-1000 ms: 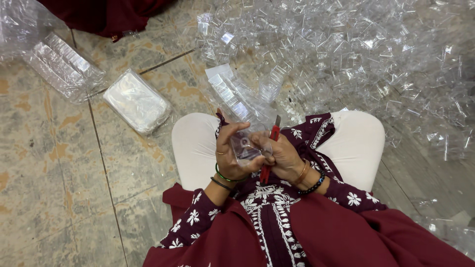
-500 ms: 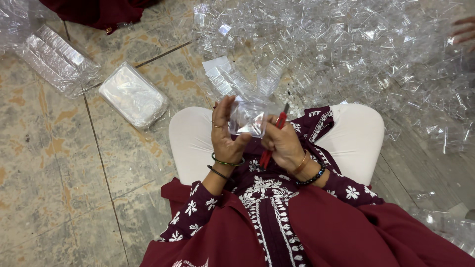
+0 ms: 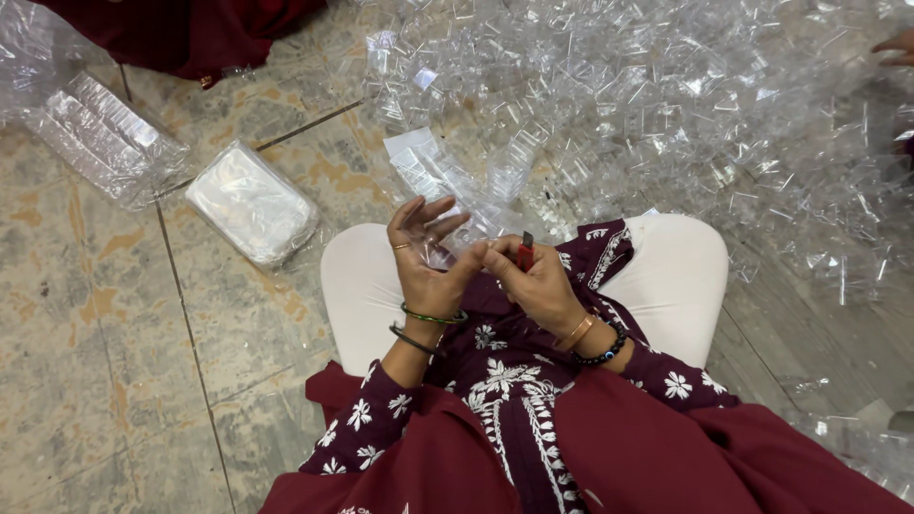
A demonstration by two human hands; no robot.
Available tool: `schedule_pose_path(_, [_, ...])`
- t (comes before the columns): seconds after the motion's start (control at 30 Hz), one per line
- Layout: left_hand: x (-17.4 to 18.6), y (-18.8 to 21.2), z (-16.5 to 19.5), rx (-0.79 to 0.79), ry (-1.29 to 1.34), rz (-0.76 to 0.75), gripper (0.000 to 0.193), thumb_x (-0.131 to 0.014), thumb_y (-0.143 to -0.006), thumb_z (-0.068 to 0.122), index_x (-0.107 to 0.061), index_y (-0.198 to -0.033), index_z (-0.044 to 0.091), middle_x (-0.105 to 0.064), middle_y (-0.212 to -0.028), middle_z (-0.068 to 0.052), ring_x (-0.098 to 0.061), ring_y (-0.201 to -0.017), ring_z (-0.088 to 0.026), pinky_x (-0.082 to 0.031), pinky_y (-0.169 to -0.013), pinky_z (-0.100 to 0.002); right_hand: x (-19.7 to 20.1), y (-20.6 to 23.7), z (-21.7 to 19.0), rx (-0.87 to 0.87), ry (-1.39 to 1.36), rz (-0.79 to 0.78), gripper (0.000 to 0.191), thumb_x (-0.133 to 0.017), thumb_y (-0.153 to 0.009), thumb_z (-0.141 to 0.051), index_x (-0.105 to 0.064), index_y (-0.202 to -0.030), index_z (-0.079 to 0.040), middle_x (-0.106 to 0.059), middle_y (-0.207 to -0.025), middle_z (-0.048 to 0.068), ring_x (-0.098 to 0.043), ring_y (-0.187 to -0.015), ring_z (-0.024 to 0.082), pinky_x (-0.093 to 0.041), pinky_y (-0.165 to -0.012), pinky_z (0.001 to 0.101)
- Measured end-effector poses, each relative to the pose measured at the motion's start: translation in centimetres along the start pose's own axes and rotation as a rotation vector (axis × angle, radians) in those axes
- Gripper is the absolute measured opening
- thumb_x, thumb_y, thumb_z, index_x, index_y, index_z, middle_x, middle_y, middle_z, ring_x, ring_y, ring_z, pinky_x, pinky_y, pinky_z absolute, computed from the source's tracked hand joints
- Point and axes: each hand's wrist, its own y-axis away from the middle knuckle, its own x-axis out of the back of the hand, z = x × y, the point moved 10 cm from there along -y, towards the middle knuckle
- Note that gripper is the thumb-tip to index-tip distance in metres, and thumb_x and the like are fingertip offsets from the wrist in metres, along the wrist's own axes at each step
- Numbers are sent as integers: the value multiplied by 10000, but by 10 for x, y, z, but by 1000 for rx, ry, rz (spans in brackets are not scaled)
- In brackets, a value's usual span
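I sit on the floor with knees in white trousers apart and a maroon embroidered garment over my lap. My left hand [image 3: 423, 255] is raised with the palm toward me and fingers spread, and a small clear plastic piece [image 3: 440, 255] rests against it. My right hand [image 3: 531, 278] is closed around a small red tool [image 3: 525, 251] whose tip sticks up, and its thumb and forefinger pinch the clear piece at my left palm. A strip of clear plastic pieces [image 3: 433, 176] lies just beyond both hands.
A large heap of clear plastic pieces [image 3: 666, 105] covers the floor ahead and to the right. A wrapped white packet [image 3: 251, 202] and a clear bag of stacked pieces [image 3: 103, 138] lie at the left. Another person's hand [image 3: 895, 44] shows at the top right.
My left hand has opened from a closed grip to spread fingers. Both hands stayed over my lap, working the same clear piece.
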Motion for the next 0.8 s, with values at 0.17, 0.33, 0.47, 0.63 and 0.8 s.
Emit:
schedule_pose_path(0.17, [2, -3, -7, 121, 25, 105, 852, -836, -848, 65, -291, -1502, 90, -518, -1409, -192, -660, -1196, -286, -595, -1028, -405, -5, -2, -4, -20, -8, -81, 164, -668, -1000, -197, -717, -1021, -42, -556, -633, -82, -445, -488, -14, -338, -436, 173])
schedule_pose_path(0.33, [-11, 3, -11, 19, 20, 25, 1000, -846, -841, 36, -157, -1561, 114, -469, -1449, -199, -557, -1333, -297, -529, -1082, -383, 6, 0, 3, 7, -49, 23, 202, -632, -1033, -213, -698, -1022, -22, -574, -662, -75, -452, -505, -4, -338, -435, 176])
schedule_pose_path(0.47, [-7, 5, -38, 116, 55, 60, 1008, -838, -849, 27, -135, -1568, 96, -494, -1396, -226, -546, -1310, -281, -532, -1050, -362, 9, -2, 7, 42, -121, 55, 224, -598, -1062, -218, -700, -1058, -19, -542, -641, -76, -436, -502, 2, -342, -443, 181])
schedule_pose_path(0.63, [-2, 4, -71, 303, 153, 61, 750, -790, -879, 18, -322, -1463, -17, -627, -1307, -270, -626, -1167, -264, -571, -964, -332, 10, -6, 11, 58, 4, 66, 222, -552, -1057, -207, -654, -971, -30, -629, -732, -47, -439, -514, -1, -347, -457, 186])
schedule_pose_path(0.8, [-4, 10, -88, 454, 178, 10, 650, -747, -893, 38, -363, -1414, -13, -626, -1302, -247, -625, -1189, -263, -532, -1006, -340, 11, -6, 4, 186, 108, -19, 226, -563, -1094, -185, -637, -957, -22, -581, -724, -31, -460, -599, 21, -380, -539, 204])
